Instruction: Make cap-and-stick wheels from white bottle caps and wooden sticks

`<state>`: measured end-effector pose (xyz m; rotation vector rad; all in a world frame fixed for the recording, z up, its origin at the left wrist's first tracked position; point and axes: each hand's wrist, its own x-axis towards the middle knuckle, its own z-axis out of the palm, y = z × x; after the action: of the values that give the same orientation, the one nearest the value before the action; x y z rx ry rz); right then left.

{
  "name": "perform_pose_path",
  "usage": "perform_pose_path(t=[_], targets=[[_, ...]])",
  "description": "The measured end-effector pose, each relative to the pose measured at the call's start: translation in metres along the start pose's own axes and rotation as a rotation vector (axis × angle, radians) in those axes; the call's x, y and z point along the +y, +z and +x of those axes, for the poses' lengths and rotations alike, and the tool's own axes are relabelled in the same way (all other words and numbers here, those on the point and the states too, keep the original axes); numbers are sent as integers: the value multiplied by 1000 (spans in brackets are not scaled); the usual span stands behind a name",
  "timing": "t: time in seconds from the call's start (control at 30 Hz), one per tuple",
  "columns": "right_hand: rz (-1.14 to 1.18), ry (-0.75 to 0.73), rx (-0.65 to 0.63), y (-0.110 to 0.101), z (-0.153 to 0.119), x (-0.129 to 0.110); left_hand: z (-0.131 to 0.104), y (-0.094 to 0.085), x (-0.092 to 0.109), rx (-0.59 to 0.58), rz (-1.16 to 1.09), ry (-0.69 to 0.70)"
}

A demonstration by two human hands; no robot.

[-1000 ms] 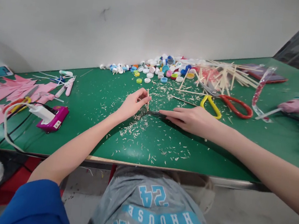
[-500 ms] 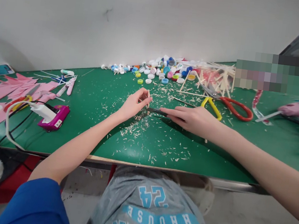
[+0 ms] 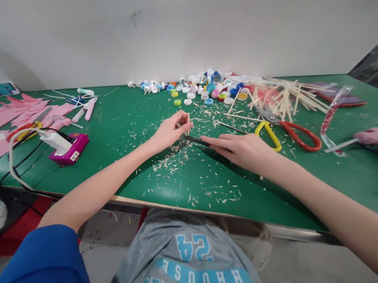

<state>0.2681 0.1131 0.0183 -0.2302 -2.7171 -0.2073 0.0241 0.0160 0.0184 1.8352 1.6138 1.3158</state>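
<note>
I have the left hand (image 3: 172,128) pinched closed on a thin, pale wooden stick (image 3: 188,117), standing it nearly upright above the green tabletop (image 3: 116,119) — presumably to offer its lower end to the blade. The right hand (image 3: 243,149) is wrapped around a slim, black-handled knife (image 3: 199,141), forefinger stretched forward along it, probably for fine control. I see the blade at the stick's lower part, though I cannot tell exact contact. Curled pale wood shavings (image 3: 169,163) lie scattered around both hands — the red-and-yellow-handled scissors (image 3: 276,120) rest just beyond the right.
</note>
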Motion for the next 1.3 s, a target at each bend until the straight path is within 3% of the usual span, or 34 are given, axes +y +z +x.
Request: perform_pose_path(t=[0.33,0.97,1.3], targets=[[84,-49,-8,-1,-3,2,1,1,-4,8,4,14],[-153,59,-32,-2,-4,-3,2,1,-1,4,-9,1],[38,-28,66,-5,-2,2,1,3,-1,6,1,23]])
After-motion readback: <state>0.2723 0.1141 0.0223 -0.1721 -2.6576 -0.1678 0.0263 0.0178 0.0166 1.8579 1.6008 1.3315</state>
